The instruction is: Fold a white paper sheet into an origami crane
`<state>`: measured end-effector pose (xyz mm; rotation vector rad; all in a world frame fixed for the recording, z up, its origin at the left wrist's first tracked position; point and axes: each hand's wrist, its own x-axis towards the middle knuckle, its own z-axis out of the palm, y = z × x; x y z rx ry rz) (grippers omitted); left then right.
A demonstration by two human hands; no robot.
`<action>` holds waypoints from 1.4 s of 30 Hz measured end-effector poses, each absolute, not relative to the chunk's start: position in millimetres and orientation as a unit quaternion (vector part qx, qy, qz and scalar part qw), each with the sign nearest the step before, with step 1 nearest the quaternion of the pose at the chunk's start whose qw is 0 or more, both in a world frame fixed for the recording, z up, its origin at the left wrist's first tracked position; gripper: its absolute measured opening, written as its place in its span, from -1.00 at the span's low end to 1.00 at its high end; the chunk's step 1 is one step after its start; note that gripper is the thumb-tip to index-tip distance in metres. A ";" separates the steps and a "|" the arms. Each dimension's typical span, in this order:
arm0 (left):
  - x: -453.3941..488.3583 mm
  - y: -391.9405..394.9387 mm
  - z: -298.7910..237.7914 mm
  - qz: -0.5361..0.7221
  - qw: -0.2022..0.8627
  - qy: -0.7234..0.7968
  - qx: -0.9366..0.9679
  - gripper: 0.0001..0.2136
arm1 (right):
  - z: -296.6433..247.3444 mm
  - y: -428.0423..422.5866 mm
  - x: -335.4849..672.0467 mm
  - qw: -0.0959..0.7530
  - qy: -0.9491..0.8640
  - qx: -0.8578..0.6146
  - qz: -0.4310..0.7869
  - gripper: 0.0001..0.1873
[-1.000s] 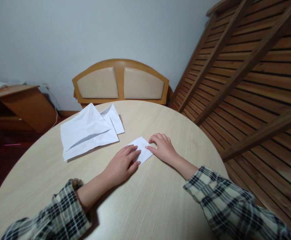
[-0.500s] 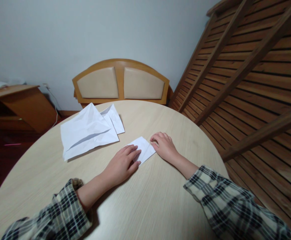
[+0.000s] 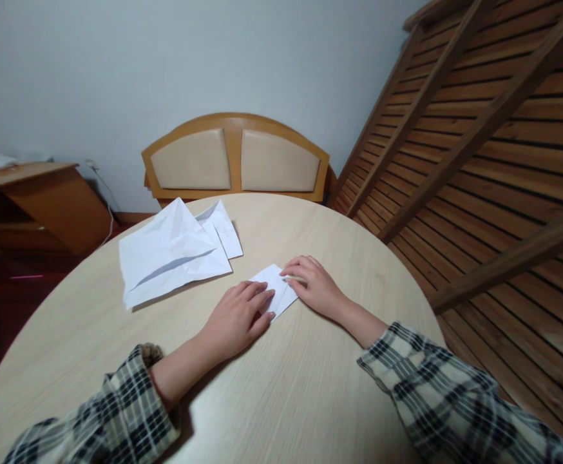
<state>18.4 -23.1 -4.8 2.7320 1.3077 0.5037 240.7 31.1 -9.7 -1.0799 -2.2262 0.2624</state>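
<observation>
A small folded piece of white paper [image 3: 272, 276] lies on the round table [image 3: 310, 380], between my two hands. My left hand [image 3: 240, 314] rests flat on its left part, fingers spread, pressing it to the tabletop. At the paper's right side, my right hand [image 3: 313, 283] has its thumb and fingers closed together on a raised edge of the sheet. A narrow strip of that edge shows between thumb and fingers. The far right part of the paper is hidden under my right hand.
A larger folded white paper [image 3: 170, 241] lies to the left on the table, overlapping a smaller folded one [image 3: 227, 235]. Behind stands a padded wooden chair back [image 3: 236, 154]. A slatted wooden frame [image 3: 484, 161] leans at the right, and a wooden desk [image 3: 64, 206] stands left.
My right hand has moved slightly left over the small paper, bringing its right edge up and inward. My left hand stays in place on the sheet.
</observation>
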 end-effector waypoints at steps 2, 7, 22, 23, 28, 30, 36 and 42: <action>18.5 -23.1 -5.2 0.160 0.035 0.430 0.888 -0.64 | -10.4 29.3 239.6 0.291 -0.869 -0.386 0.109 -0.77; 18.2 -22.1 -2.0 0.161 0.042 0.429 0.888 -0.63 | -10.2 25.0 238.6 0.241 -0.879 -0.394 0.122 -0.76; 14.8 -22.0 -3.5 0.178 0.127 0.345 0.913 -0.62 | -8.0 29.2 241.7 0.237 -0.874 -0.398 0.144 -0.75; 14.7 -21.9 -3.9 0.176 0.129 0.346 0.912 -0.62 | -8.8 29.7 242.1 0.238 -0.874 -0.397 0.146 -0.75; 13.2 -21.2 -5.0 0.185 0.136 0.356 0.906 -0.60 | -11.9 30.9 242.7 0.248 -0.873 -0.393 0.150 -0.75; 13.1 -21.6 -4.5 0.190 0.146 0.359 0.902 -0.60 | -12.4 30.6 242.6 0.254 -0.872 -0.390 0.150 -0.73; 12.3 -22.3 -3.5 0.221 0.179 0.337 0.897 -0.58 | -10.0 28.8 242.9 0.260 -0.874 -0.379 0.160 -0.72; 11.7 -18.1 -5.5 0.265 0.178 0.347 0.882 -0.66 | -7.4 30.7 244.3 0.257 -0.868 -0.379 0.195 -0.70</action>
